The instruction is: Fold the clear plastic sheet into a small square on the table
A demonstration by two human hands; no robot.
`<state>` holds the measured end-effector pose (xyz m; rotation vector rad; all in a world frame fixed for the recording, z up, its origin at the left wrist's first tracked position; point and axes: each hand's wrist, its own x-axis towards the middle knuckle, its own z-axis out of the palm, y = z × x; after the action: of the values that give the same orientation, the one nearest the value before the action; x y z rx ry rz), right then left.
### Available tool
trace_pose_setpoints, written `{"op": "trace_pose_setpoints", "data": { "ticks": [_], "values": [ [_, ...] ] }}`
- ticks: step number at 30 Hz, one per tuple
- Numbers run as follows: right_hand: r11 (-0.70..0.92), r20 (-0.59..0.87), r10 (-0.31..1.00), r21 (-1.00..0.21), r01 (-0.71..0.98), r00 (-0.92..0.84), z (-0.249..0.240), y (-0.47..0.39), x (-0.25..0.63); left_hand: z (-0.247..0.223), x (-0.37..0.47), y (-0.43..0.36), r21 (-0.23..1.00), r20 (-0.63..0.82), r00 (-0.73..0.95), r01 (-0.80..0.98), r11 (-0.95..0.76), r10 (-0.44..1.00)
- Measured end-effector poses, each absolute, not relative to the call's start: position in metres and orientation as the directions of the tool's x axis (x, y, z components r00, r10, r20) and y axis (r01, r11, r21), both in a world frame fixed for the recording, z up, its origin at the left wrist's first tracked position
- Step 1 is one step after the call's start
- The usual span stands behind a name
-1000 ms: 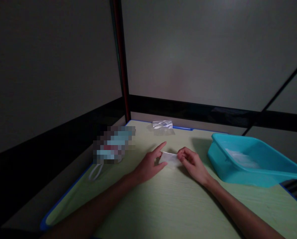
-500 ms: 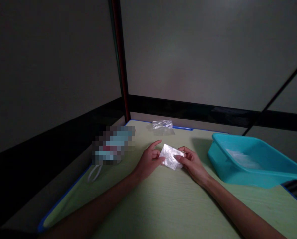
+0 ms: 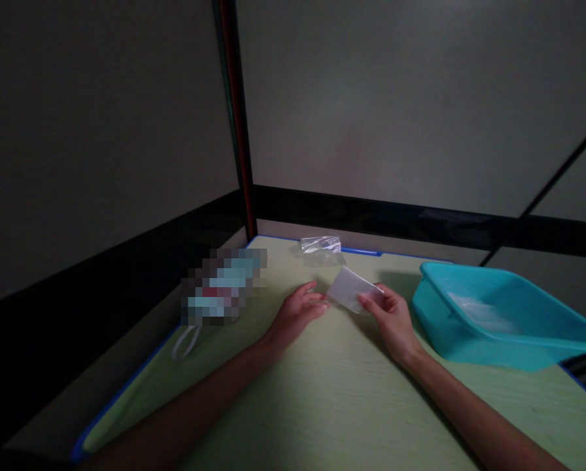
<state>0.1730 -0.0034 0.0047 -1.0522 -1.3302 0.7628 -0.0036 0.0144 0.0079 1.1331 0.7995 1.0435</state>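
My right hand (image 3: 390, 320) pinches a flat, whitish, shiny plastic packet (image 3: 349, 290) by its right end, thumb on top and fingers beneath. The packet is roughly rectangular and tilted above the table. At its left corner is my left hand (image 3: 297, 312), fingers stretched out and apart; whether a fingertip brushes the packet I cannot tell. Behind them, a crumpled clear plastic wrapper (image 3: 321, 245) lies near the table's far edge. What is inside the packet, if anything, does not show.
A turquoise plastic basin (image 3: 509, 350) with whitish clear plastic pieces (image 3: 482, 313) inside stands on the right. On the left lies a blurred-out light-blue item (image 3: 224, 288) with a white loop strap (image 3: 186, 341). The pale green table (image 3: 303, 405) has blue edging and meets walls behind.
My right hand has shifted the packet slightly right and up, and its glare has faded. My left thumb has come off the packet, and the left fingers are straighter.
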Motion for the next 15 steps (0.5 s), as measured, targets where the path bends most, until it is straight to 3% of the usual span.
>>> {"op": "trace_pose_setpoints", "data": {
  "ticks": [3,5,7,9,12,15],
  "values": [
    [0.433,0.479,0.855,-0.871,0.234,0.199,0.007,-0.005,0.178,0.007,-0.007,0.015,0.894,-0.082,0.455,-0.360,0.267,0.887],
    [0.508,0.607,0.779,-0.757,0.411,0.156,0.009,-0.008,0.179,0.006,-0.008,0.017,0.817,-0.104,0.571,-0.418,0.397,0.815],
    [0.583,0.723,0.691,-0.536,0.611,-0.024,0.009,-0.013,0.178,0.005,-0.008,0.017,0.741,-0.133,0.663,-0.427,0.519,0.736],
    [0.631,0.729,0.630,-0.280,0.724,-0.267,0.009,-0.018,0.174,0.006,-0.006,0.017,0.664,-0.175,0.707,-0.429,0.612,0.685],
    [0.666,0.638,0.558,0.037,0.745,-0.531,0.010,-0.023,0.166,0.009,-0.002,0.013,0.551,-0.183,0.726,-0.482,0.681,0.663],
    [0.686,0.600,0.487,0.187,0.703,-0.635,0.012,-0.026,0.158,0.012,0.000,0.009,0.468,-0.137,0.729,-0.548,0.693,0.670]
  ]
}}
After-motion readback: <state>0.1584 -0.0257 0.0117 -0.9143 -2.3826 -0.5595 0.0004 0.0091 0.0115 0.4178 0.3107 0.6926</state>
